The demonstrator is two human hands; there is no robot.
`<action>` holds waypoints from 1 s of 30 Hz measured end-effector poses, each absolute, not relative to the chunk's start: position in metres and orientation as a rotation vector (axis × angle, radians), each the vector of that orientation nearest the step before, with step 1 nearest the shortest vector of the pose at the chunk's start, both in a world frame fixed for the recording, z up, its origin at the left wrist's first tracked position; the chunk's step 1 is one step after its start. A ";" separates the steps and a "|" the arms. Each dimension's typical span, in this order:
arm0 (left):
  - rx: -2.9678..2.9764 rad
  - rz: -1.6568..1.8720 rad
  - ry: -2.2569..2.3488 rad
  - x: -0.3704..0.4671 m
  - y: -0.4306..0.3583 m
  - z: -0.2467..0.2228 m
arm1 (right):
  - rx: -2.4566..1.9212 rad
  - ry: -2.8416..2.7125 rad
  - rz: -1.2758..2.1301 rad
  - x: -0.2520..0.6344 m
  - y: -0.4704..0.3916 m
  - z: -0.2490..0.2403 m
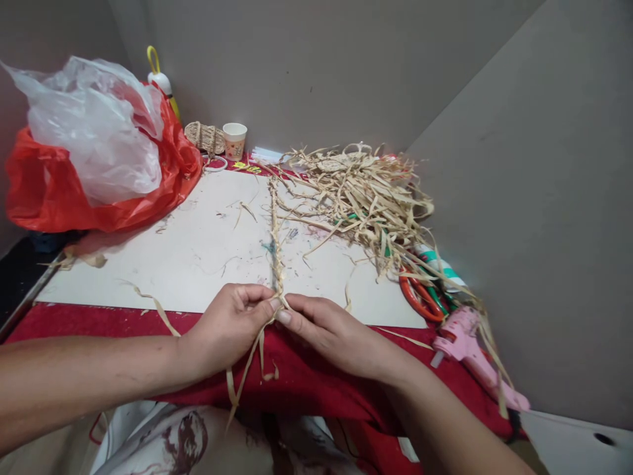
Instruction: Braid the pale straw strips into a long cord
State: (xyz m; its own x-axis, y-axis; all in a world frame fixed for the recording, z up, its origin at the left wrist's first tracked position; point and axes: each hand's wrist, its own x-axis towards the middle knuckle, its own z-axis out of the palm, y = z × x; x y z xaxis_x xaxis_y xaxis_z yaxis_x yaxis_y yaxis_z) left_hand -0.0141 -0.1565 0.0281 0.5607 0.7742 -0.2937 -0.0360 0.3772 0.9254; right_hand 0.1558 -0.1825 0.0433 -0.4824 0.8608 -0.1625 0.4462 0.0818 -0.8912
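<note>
A thin braid of pale dried straw (pixel 277 247) runs up the white board, its far end near the board's back edge. My left hand (pixel 235 321) pinches the braid's near end between thumb and index finger. Right beside it, my right hand (pixel 324 330) also pinches straw at the same spot, the two thumbs almost touching. Loose strands (pixel 247 369) hang from the fingers over the red cloth. One more strand sticks out to the left of my left wrist.
Behind to the right lies a heap of loose straw (pixel 366 198). A pink glue gun (pixel 469 356) and orange-handled scissors (pixel 420 297) are at the right. Back left are a red plastic bag (pixel 44 191), a coiled cord bundle (pixel 205 137) and a paper cup (pixel 235 142).
</note>
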 end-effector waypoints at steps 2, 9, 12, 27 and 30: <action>1.066 0.602 0.818 -0.013 -0.157 0.028 | -1.398 -2.095 1.249 0.158 -0.181 0.044; 1.119 0.570 0.798 -0.015 -0.157 0.031 | -1.569 -2.349 0.990 0.160 -0.179 0.052; 1.195 0.564 0.817 -0.016 -0.156 0.031 | -1.637 -2.454 0.791 0.159 -0.178 0.053; 1.404 0.457 0.817 -0.023 -0.154 0.026 | -1.516 -2.003 1.120 0.145 -0.187 0.025; 1.517 0.427 0.774 -0.025 -0.151 0.031 | -1.536 -1.942 1.107 0.146 -0.187 0.025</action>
State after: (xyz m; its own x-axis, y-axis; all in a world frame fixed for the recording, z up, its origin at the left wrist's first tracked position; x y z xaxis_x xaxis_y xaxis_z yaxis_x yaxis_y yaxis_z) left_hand -0.0251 -0.1510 0.0309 0.6996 0.6903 -0.1845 0.2117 0.0464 0.9762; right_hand 0.1459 -0.1869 0.0254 -0.2971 0.9440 -0.1434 0.6041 0.0695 -0.7939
